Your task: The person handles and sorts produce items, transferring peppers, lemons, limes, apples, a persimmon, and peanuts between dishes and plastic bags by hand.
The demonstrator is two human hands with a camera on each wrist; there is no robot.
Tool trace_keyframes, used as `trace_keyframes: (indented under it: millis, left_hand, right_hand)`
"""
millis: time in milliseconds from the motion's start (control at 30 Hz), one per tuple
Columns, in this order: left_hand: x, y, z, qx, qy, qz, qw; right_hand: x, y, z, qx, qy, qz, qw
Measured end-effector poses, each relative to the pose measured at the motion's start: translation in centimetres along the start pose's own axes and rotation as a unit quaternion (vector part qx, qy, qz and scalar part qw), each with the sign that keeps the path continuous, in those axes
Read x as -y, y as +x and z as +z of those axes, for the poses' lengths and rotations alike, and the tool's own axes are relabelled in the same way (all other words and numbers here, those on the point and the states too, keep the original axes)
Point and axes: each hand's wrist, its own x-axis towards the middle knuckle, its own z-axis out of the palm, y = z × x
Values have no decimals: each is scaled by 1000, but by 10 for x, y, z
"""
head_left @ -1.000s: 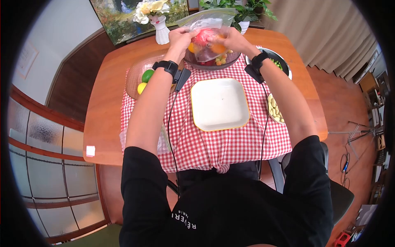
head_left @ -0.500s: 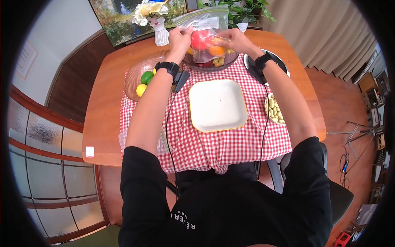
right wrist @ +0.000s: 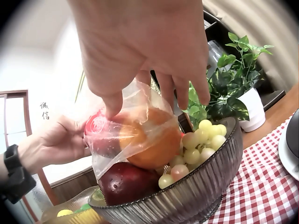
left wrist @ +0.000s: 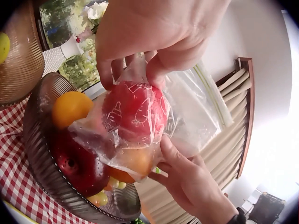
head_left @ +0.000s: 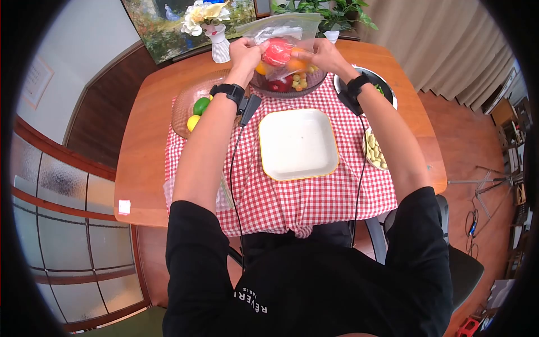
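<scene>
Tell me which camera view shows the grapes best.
The right wrist view: the grapes appear large and mostly uncovered in the bowl. The head view shows them small, near the bag; the left wrist view shows only a few beside the dark red fruit.

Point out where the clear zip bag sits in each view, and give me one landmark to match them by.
Head: the clear zip bag is at top centre, held by the left hand and right hand.
Left wrist: the clear zip bag is in the middle, zip edge to the right.
Right wrist: the clear zip bag is just left of centre.
Shared landmark: the dark ribbed fruit bowl.
</scene>
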Motion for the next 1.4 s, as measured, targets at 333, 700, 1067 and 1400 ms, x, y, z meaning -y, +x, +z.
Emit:
trace_keyframes:
  millis: [333, 700, 1067, 1400]
  left_hand:
    - [26, 19, 9, -137, -11, 49, 989]
    - [25, 18, 5, -203, -101, 66, 972]
    - [57, 34, -5, -142, -174, 48, 973]
    - [25, 16, -12, -240, -324, 14, 915]
  right_hand:
    - [6, -2, 0, 20, -77, 13, 997]
    - [-9, -7, 17, -2, -72, -28, 997]
    - [7, -12, 16, 22, -85, -21, 996]
    - [8, -19, 38, 7, -256, -138, 957]
